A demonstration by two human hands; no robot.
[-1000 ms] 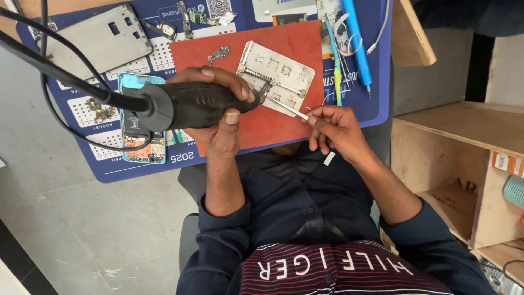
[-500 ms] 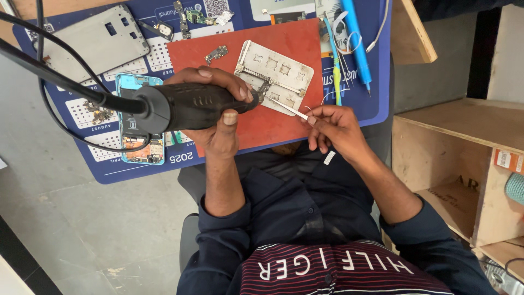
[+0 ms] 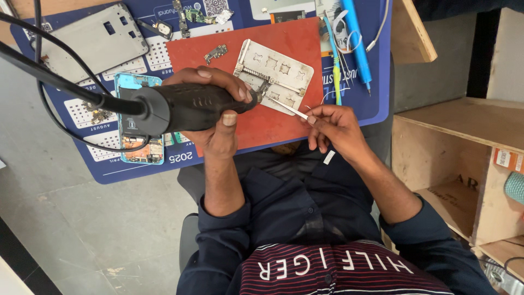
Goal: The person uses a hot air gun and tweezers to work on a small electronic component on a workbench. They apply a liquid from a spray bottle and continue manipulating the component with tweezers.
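1. Blue work mat [image 3: 338,117]: it carries the red pad [image 3: 284,49], which serves as the landmark.
2. Hot-air handpiece [image 3: 188,106]: the left hand [image 3: 218,117] is closed around its black barrel at the pad's near-left edge, nozzle aimed at the metal fixture plate [image 3: 275,74] on the pad's centre.
3. Tweezers [image 3: 288,108]: the right hand [image 3: 335,128] pinches them just off the pad's near-right edge, tips touching the plate's near rim.
4. Judgement: keep the nozzle steady just above the plate and the tweezer tips light.
5. Loose small board [image 3: 216,53]: it lies on the pad left of the plate.
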